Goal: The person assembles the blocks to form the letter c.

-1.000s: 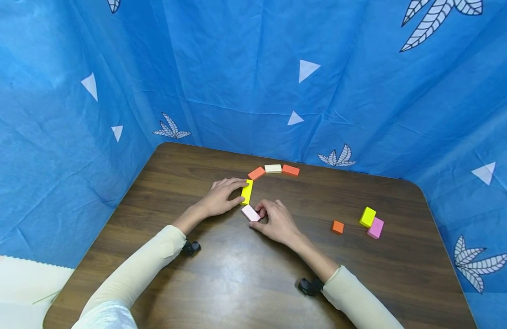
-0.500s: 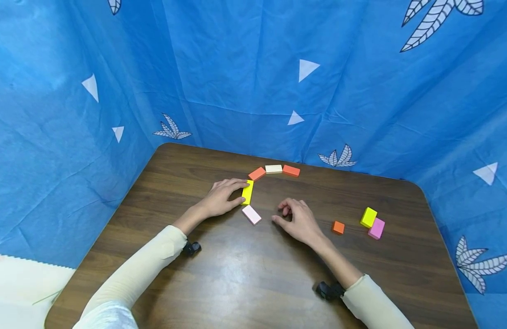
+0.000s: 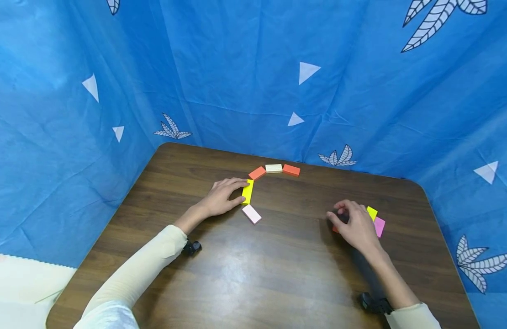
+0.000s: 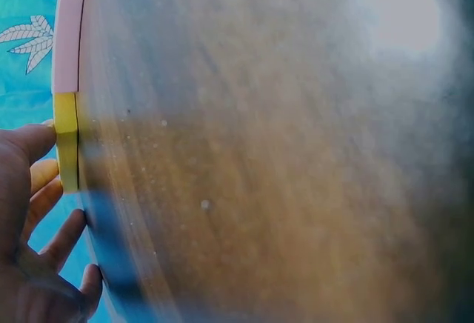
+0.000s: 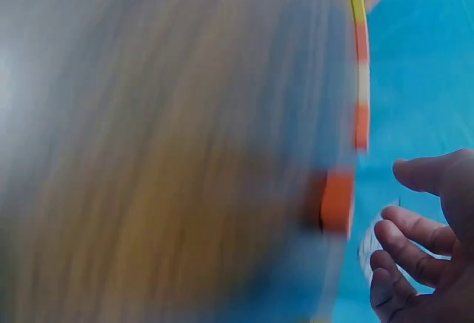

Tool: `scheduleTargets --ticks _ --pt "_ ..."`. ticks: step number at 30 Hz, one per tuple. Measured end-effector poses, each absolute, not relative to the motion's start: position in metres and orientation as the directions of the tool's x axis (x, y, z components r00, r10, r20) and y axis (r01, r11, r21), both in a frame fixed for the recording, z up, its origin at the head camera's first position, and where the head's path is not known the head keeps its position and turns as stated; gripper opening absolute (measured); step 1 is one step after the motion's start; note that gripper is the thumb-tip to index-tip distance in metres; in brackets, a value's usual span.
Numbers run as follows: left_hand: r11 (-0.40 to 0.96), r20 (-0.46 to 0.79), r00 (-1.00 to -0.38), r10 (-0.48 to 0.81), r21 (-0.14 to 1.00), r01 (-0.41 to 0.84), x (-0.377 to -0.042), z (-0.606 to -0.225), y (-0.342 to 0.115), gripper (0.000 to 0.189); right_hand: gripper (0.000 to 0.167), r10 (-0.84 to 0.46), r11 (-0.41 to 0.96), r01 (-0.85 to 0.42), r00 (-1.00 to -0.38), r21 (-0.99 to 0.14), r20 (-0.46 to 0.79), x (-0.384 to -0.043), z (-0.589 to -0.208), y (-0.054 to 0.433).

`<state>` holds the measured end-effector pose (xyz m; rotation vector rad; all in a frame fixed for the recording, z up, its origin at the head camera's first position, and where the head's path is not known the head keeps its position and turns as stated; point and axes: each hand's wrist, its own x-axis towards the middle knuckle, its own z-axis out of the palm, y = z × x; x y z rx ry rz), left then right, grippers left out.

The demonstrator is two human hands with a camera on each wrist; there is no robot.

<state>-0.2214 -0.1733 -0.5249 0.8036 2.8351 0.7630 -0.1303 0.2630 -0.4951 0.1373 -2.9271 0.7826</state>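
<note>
My left hand (image 3: 221, 199) holds a yellow block (image 3: 248, 193) lying flat on the table, thumb at its near end and a finger at its far end. A pale pink block (image 3: 251, 214) lies flat at the yellow block's near end; in the left wrist view that pink block (image 4: 68, 38) lines up with the yellow one. Over at the right, my right hand (image 3: 355, 225) hovers empty with loosely bent fingers. It partly hides a small orange block (image 3: 335, 229) in the head view; in the right wrist view the orange block (image 5: 338, 203) stands just off the fingertips.
Beyond the yellow block, an orange-red block (image 3: 257, 173), a cream block (image 3: 273, 168) and another orange-red block (image 3: 292, 170) continue the curved row. Behind my right hand lie a second yellow block (image 3: 372, 212) and a brighter pink block (image 3: 379, 226). Blue cloth (image 3: 237, 91) surrounds the table.
My right hand has let go of the pale pink block and moved right, to above the small orange block. My left hand stays on the yellow block.
</note>
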Motion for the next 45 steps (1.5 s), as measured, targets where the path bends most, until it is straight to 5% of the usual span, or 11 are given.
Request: scheduleTargets --ticks 7,16,31,45 --pt "0.738 0.041 -0.858 0.513 0.489 0.465 -0.221 -0.526 -0.175 0.056 0.05 0.062 0.904 -0.006 -0.987 -0.428 0.145 -0.123 -0.491 0.318" --pt "0.733 0.042 -0.854 0.519 0.492 0.47 -0.218 -0.529 -0.175 0.056 0.088 0.155 0.951 0.137 -0.987 -0.277 0.042 -0.117 -0.502 0.344" --pt "0.724 0.062 -0.85 0.523 0.494 0.482 -0.219 -0.531 -0.175 0.056 0.058 0.151 0.916 0.105 -0.984 -0.387 0.092 -0.123 -0.507 0.334" --pt "0.728 0.07 -0.851 0.52 0.486 0.484 -0.218 -0.53 -0.173 0.055 0.057 0.163 0.916 0.122 -0.983 -0.381 0.079 -0.122 -0.511 0.334"
